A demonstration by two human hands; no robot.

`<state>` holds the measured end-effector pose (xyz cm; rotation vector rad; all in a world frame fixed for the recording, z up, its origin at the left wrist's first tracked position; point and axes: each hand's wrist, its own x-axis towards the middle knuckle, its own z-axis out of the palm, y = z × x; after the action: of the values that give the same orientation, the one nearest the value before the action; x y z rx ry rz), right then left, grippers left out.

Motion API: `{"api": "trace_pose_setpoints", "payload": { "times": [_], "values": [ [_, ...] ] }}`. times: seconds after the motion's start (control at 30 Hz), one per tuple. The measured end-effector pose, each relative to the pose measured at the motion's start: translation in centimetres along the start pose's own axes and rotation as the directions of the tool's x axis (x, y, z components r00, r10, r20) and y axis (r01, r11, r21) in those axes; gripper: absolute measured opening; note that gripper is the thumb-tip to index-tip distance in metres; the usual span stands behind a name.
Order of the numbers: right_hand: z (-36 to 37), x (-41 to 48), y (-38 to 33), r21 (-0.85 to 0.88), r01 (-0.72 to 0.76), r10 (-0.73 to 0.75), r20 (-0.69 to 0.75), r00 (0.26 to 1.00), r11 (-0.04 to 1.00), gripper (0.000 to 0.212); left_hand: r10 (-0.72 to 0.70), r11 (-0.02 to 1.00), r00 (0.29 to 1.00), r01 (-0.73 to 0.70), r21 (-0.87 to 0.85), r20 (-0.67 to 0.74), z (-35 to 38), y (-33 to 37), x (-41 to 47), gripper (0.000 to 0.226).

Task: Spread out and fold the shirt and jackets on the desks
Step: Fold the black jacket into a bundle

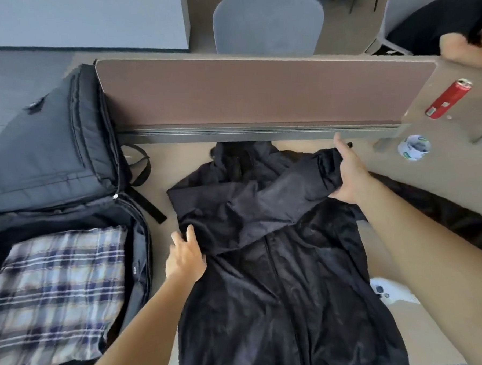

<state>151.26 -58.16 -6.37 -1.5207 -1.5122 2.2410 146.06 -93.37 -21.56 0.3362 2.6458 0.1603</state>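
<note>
Here, the black jacket (282, 291) lay front-up mid-surface (443, 177), collar at the far edge under the divider (257, 92), hem running out of view toward the near edge. Right hand (348, 174): grip closed around the end of the sleeve (263, 200), thumb up and fingers curled beneath, with the sleeve lying across the chest. Left hand (185, 255): grip spread, fingers fairly straight, resting on the fabric at the jacket's left side. The plaid shirt (58, 289) sat folded in the open backpack (50, 136) at the left edge. A second dark garment (445, 216) lay toward the right edge, partly under the right forearm. Risks, as judged: the fabric looked slick, so the sleeve might slide back once released. The light left-hand press might not hold the fold line. The second garment might snag and drag along.
</note>
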Motion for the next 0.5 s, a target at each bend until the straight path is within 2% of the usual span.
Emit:
{"api": "trace_pose_setpoints", "payload": {
  "times": [0.07, 0.13, 0.27, 0.33, 0.4, 0.43, 0.5],
  "values": [
    [-1.1, 2.4, 1.0, -0.118, -0.026, 0.026, -0.003, 1.0, 0.993, 0.061, 0.016, 1.0, 0.999, -0.017, -0.022, -0.043, 0.1, -0.4, 0.2, 0.081],
    [-3.1, 5.3, 1.7, -0.189, -0.027, 0.01, -0.094, 0.995, 0.982, 0.063, -0.015, 0.998, 0.995, 0.008, -0.065, -0.097, -0.4, -1.6, 0.7, 0.079],
    [-6.2, 8.7, 2.0, -0.176, 0.024, -0.052, -0.154, 0.987, 0.984, 0.044, -0.174, 0.978, 0.965, 0.146, -0.149, -0.196, -1.2, -3.5, 1.2, 0.072],
    [-6.1, 6.7, 1.6, -0.288, 0.064, -0.115, -0.164, 0.98, 0.956, 0.04, -0.162, 0.985, 0.97, 0.148, -0.091, -0.181, -0.7, -3.0, 0.6, 0.072],
    [-6.8, 5.9, 2.2, -0.328, 0.027, -0.096, -0.196, 0.976, 0.944, 0.059, -0.18, 0.983, 0.975, 0.175, -0.053, -0.129, 0.0, -2.6, -0.2, 0.079],
    [-7.5, 6.2, 2.9, -0.351, -0.012, -0.064, -0.204, 0.977, 0.936, 0.059, -0.206, 0.978, 0.973, 0.203, -0.039, -0.1, 0.3, -2.5, -0.5, 0.082],
    [-8.4, 7.0, 4.4, -0.443, -0.114, 0.0, -0.249, 0.968, 0.889, 0.044, -0.249, 0.968, 0.966, 0.251, 0.012, -0.062, 0.6, -2.3, -0.9, 0.087]
  ]
}}
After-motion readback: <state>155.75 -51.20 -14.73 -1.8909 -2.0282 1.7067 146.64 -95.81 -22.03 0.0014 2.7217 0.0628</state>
